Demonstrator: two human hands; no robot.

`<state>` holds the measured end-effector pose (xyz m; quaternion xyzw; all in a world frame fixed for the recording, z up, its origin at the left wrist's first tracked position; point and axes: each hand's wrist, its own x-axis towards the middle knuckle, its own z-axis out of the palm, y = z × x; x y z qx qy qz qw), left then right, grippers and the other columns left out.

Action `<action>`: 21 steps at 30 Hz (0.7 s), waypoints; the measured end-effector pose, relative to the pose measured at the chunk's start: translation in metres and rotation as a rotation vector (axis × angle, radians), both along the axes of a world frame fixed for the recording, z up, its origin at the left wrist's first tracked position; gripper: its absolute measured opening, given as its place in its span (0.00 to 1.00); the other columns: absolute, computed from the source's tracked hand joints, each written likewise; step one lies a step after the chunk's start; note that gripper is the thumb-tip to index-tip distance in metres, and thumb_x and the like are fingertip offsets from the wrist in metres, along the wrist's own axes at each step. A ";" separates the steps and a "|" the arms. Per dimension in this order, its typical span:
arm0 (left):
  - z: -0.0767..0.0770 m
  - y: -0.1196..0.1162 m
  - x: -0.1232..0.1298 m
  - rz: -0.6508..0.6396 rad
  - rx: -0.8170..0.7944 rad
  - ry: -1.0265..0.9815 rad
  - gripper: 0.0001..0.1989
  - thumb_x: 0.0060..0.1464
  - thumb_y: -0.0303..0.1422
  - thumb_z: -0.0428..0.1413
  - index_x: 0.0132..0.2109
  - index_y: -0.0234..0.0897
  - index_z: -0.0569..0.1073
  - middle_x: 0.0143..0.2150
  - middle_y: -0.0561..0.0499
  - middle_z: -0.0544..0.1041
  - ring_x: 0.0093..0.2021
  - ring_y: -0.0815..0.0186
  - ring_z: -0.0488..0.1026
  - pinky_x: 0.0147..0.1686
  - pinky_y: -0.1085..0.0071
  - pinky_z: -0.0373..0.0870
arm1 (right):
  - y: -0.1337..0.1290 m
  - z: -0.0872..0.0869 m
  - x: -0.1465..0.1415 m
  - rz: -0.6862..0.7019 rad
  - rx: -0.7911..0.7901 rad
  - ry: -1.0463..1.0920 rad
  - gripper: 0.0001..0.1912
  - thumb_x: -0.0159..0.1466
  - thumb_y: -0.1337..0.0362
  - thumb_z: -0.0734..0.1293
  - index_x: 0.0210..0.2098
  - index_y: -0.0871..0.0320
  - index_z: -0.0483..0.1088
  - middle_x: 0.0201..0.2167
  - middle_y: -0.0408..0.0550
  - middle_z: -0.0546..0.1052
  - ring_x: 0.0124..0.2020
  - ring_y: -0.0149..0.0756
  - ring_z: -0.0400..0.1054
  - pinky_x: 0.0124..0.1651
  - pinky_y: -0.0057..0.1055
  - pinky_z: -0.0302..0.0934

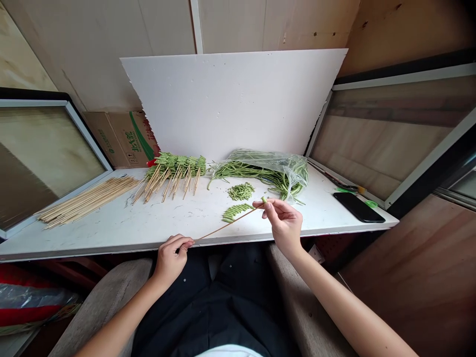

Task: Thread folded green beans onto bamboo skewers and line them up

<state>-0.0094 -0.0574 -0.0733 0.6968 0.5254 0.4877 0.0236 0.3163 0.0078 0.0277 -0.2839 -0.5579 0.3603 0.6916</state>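
My left hand (174, 254) is closed in a pinch on the lower end of a thin bamboo skewer (223, 227), just in front of the table's front edge. The skewer slants up to the right. At its upper end my right hand (284, 218) pinches a short piece of green bean (264, 200); whether the tip has pierced it, I cannot tell. Close by on the table lie a row of cut bean pieces (235, 212) and a small heap of cut pieces (241, 191). Behind my right hand, long green beans (245, 168) lie partly under a clear plastic bag (293, 166).
Bean-loaded skewers (178, 166) are stacked at the back left of the white table (148, 228). Bare skewers (89, 201) lie left of them. A phone (358, 207) rests at the right end, near scissors (334, 182). A white board (230, 104) and a cardboard box (119, 139) stand behind.
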 end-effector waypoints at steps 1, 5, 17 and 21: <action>-0.002 0.000 -0.001 -0.006 -0.004 -0.004 0.13 0.65 0.25 0.54 0.36 0.39 0.83 0.34 0.50 0.83 0.34 0.63 0.79 0.37 0.68 0.76 | -0.003 0.000 -0.001 0.002 0.010 -0.003 0.09 0.68 0.55 0.75 0.40 0.54 0.81 0.38 0.51 0.87 0.39 0.44 0.82 0.33 0.35 0.72; -0.008 0.002 -0.005 -0.026 -0.010 -0.016 0.14 0.63 0.22 0.53 0.37 0.39 0.82 0.34 0.50 0.83 0.35 0.63 0.79 0.37 0.68 0.77 | -0.011 0.002 -0.004 0.014 0.045 -0.003 0.07 0.69 0.57 0.74 0.41 0.53 0.81 0.39 0.51 0.87 0.40 0.45 0.83 0.35 0.36 0.74; -0.011 0.002 -0.002 -0.059 0.004 -0.055 0.12 0.66 0.26 0.55 0.39 0.41 0.83 0.34 0.52 0.83 0.34 0.63 0.78 0.36 0.67 0.77 | -0.044 0.012 -0.017 -0.028 0.335 -0.021 0.06 0.71 0.66 0.71 0.45 0.53 0.80 0.38 0.52 0.86 0.43 0.47 0.83 0.46 0.46 0.79; -0.010 0.002 0.001 -0.114 0.056 0.023 0.09 0.66 0.27 0.59 0.42 0.43 0.84 0.36 0.51 0.85 0.38 0.62 0.80 0.41 0.66 0.77 | -0.054 0.015 -0.019 0.002 0.488 -0.067 0.10 0.69 0.71 0.71 0.47 0.54 0.79 0.37 0.53 0.86 0.42 0.47 0.82 0.44 0.46 0.79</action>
